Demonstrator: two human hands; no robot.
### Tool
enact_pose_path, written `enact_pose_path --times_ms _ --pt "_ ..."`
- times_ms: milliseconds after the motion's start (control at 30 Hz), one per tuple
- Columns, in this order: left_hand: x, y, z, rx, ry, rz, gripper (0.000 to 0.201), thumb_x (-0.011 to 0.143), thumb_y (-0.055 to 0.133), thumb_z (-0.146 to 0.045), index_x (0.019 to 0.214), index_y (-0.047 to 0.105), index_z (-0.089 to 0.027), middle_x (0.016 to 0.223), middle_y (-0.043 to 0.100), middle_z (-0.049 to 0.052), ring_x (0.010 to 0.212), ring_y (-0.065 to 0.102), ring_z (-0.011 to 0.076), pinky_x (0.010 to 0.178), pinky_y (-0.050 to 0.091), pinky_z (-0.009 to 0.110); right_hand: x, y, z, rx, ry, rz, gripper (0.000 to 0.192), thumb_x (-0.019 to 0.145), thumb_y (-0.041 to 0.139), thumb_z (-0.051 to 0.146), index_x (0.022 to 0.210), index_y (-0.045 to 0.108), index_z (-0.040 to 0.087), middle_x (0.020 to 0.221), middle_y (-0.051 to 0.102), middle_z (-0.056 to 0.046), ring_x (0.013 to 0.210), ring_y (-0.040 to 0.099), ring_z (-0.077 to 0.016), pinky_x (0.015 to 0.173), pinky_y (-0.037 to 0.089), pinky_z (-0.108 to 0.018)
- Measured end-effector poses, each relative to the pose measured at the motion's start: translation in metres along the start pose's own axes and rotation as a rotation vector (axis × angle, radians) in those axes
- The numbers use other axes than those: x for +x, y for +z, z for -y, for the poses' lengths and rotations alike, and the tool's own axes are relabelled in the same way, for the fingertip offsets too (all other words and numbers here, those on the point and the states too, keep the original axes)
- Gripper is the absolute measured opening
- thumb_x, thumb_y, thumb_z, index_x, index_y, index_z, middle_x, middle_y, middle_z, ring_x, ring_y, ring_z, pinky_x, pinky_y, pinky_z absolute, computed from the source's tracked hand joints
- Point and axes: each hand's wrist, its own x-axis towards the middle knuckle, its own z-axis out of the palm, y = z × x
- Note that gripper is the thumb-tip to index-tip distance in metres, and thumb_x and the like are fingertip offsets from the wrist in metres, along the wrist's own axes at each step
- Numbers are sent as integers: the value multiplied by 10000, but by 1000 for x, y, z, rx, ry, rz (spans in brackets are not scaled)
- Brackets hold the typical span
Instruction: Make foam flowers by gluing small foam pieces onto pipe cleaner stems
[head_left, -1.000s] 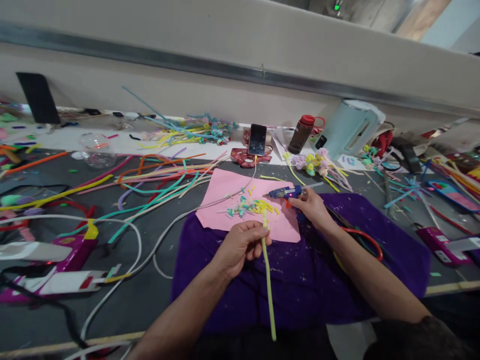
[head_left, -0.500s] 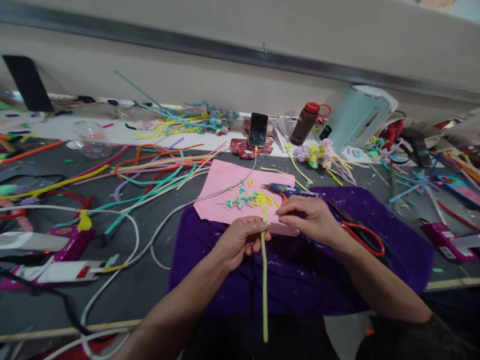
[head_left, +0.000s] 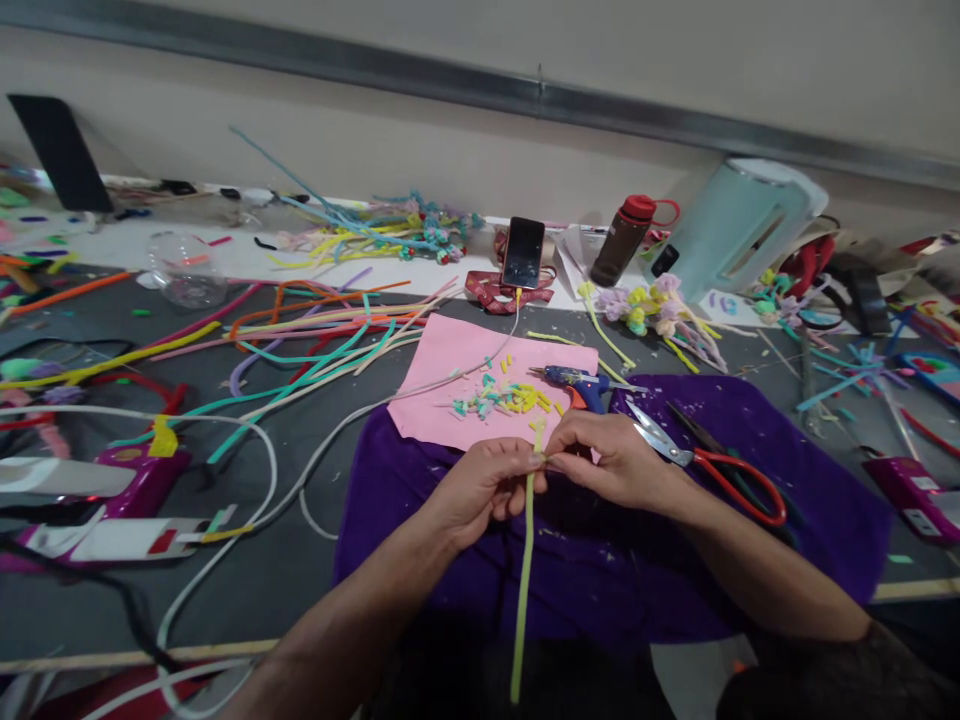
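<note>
On my feed the left hand (head_left: pixel 487 487) has a pale yellow stem (head_left: pixel 523 590) pinched near its top, by the near edge of the pink sheet (head_left: pixel 439 365), with the long end running back towards the body. The right hand (head_left: pixel 619 462) has its fingertips bunched up at that same spot; can't tell if they're actually gripping the stem. On the sheet there's a scatter of yellow bits (head_left: pixel 527 398) and teal bits (head_left: pixel 480 402), and a blue glue gun (head_left: pixel 574 378) at its right edge. Right of the sheet: red-handled scissors (head_left: pixel 739 485) on purple cloth (head_left: pixel 390 520). Left of it, loose coloured stems (head_left: pixel 330 335). Beyond it, a phone (head_left: pixel 523 252) and a red-capped bottle (head_left: pixel 622 245).
</note>
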Motion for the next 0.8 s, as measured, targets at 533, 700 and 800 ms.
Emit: enact_pose_path --times_ms 533,700,800 --pt "1 2 0 22 -190 24 159 703 565 -275 622 571 -138 419 495 -34 310 348 40 328 177 173 0 -16 -37 310 37 -33 101 789 605 237 794 668 158 735 652 -27 688 586 -121 649 451 -243" --pt "0 6 -3 52 -231 -3 129 682 550 -244 600 565 -145 414 478 -41 321 333 43 337 175 175 -2 -16 -38 314 35 5 103 791 606 232 784 672 153 732 653 -26 678 579 -112 647 446 -233" --pt "0 8 -4 62 -228 -8 126 669 547 -237 584 556 -143 396 466 -43 308 324 41 331 168 173 -3 -17 -37 313 33 24 105 794 604 228 783 672 148 728 648 -25 671 574 -106 638 440 -224"
